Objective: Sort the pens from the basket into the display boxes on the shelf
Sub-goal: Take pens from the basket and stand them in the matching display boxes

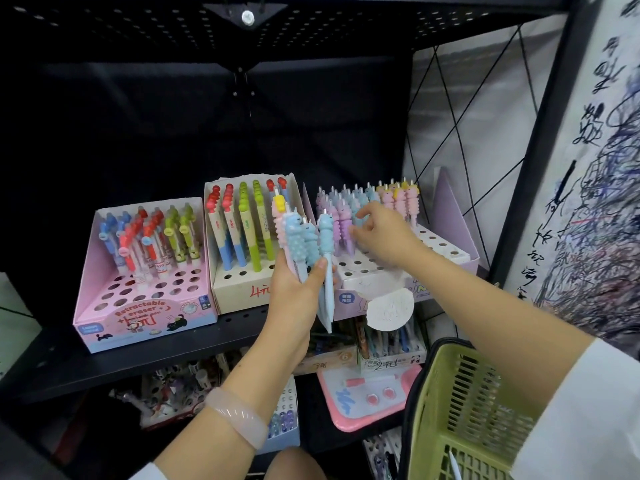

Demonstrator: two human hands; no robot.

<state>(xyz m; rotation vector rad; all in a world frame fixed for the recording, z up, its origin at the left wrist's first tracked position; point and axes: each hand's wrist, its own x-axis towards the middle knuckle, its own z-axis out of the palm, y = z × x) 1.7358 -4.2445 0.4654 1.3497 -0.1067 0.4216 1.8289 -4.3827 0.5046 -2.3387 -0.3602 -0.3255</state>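
Left hand, centre of frame: fingers and thumb wrapped round a bunch of pens, held upright. Four bumpy tops visible — three blue, one pink with yellow cap; more may hide behind. Pale bangle on that wrist.

Right hand, just right of centre: reaching into the lilac box, fingers loosely curled at the purple pens in its rows. Whether it pinches one cannot be told; fingertips blur into the pens.

Three display boxes stand on the shelf: pink box at left, cream box in the middle, lilac at right. Lilac holds purple, blue and pink pens in colour groups at the back; front holes open. Pink box has roughly a dozen pens, cream about six columns; exact counts too crowded to give.

Green basket, lower right; one pale pen shows inside.

Risks, as judged:
- The bunch is held only at the barrels; loosening the thumb could let one slide out to the lower shelf.
- The right hand's knuckles crowd the seated purple row; a sideways nudge could tilt or pop neighbours.
- A blue pen seated among the purple would break the colour grouping.
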